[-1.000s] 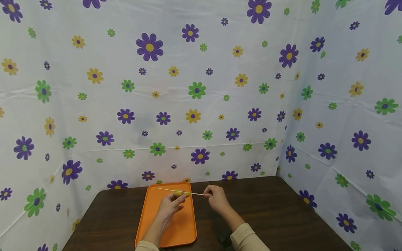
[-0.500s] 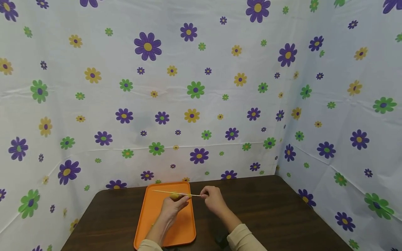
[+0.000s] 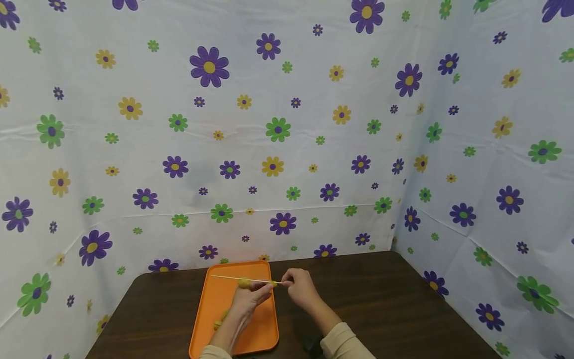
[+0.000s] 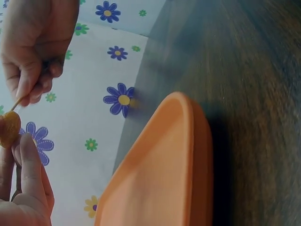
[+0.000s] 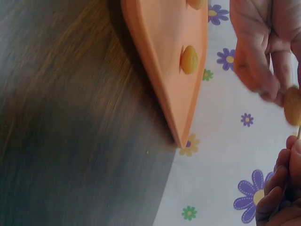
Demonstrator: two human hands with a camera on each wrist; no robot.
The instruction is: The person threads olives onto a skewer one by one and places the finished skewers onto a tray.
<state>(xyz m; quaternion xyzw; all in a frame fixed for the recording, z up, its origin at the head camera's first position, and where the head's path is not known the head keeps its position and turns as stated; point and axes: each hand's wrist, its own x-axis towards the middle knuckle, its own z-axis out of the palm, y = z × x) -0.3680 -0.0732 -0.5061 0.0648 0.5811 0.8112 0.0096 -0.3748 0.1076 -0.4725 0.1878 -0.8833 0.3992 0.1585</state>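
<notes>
My left hand (image 3: 245,301) is raised over the orange tray (image 3: 262,333), pinching a yellow oval food piece (image 4: 10,129) between thumb and fingers. A thin wooden skewer (image 3: 226,277) runs through this piece, its long end pointing left. My right hand (image 3: 303,287) pinches the skewer's short right end, close beside the piece. Another yellow piece (image 3: 244,283) overlaps the skewer left of my left fingers in the head view. More yellow pieces (image 5: 189,60) lie on the tray, some partly hidden behind the left forearm.
The tray stands on a dark wooden table (image 3: 367,294), left of its middle. A white cloth (image 3: 309,124) with purple, green and yellow flowers hangs behind and at both sides. Something black (image 3: 314,344) sits by the right sleeve.
The right hand has come closer to the left, and the pinched piece now sits nearer the skewer's right end. The two pieces near the skewer are farther apart. The left forearm uncovers yellow pieces on the tray.
</notes>
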